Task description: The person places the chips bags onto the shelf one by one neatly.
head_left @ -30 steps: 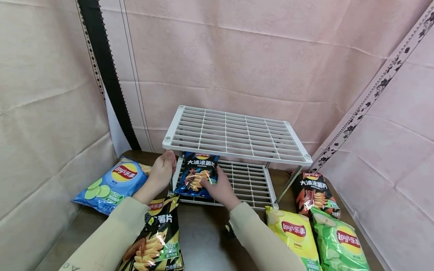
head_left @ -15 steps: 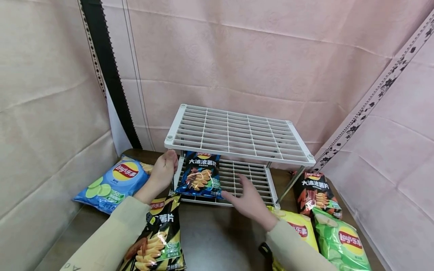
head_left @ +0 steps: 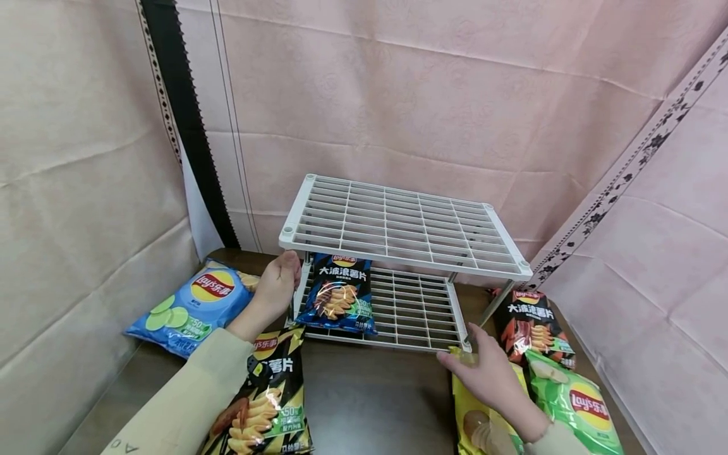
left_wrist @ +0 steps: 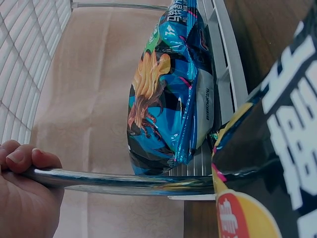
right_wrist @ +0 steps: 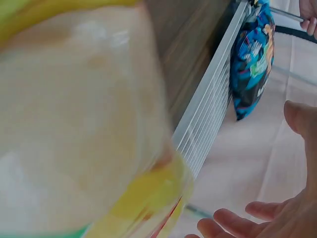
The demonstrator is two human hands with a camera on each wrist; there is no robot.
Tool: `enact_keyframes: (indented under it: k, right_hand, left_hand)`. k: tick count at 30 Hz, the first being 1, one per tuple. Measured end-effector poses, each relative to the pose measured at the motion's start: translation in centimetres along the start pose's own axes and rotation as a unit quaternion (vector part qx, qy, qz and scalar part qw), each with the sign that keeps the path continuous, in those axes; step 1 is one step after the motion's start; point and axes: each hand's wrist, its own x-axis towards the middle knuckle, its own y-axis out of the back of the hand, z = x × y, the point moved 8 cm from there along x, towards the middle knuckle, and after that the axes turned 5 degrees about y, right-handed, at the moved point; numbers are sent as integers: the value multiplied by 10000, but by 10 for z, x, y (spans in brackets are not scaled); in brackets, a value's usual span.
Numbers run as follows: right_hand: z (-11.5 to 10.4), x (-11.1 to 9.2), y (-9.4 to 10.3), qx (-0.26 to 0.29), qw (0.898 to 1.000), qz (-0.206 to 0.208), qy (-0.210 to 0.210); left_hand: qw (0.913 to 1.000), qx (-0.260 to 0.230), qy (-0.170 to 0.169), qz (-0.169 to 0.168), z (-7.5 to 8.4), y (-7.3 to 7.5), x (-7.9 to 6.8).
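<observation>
My left hand (head_left: 277,282) grips the front left metal post (left_wrist: 124,182) of a white two-tier rack (head_left: 398,221), just under its top shelf; its curled fingers show in the left wrist view. On the lower shelf, at the left end, a blue and black chip bag (head_left: 340,294) leans back, face outward. My right hand (head_left: 488,370) holds nothing, fingers spread apart, over a yellow chip bag (head_left: 474,417) by the rack's front right corner. The hand and sleeve cover part of that bag; whether it touches the bag I cannot tell.
Right of the rack lie a black and red chip bag (head_left: 531,325) and a green chip bag (head_left: 574,401). At left are a light blue chip bag (head_left: 199,303) and, under my left forearm, a black and gold chip bag (head_left: 270,398). Fabric curtains (head_left: 432,95) surround the brown table (head_left: 364,398).
My right hand has let go of the blue and black chip bag and moved right and down to the yellow bag. The blue and black bag stays on the lower shelf; the left hand stays put.
</observation>
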Motion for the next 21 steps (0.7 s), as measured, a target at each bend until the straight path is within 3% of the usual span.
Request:
enact_keyframes:
  k: [8,21]
  right_hand:
    - [35,-17,9,-333,9976,-185,-581]
    - [56,-33,-11,-1032,9894,-561,-852]
  left_hand:
    - [10000,69,45,-6,-1,-2,1]
    - [10000,-3,20,-26,0,-1,0]
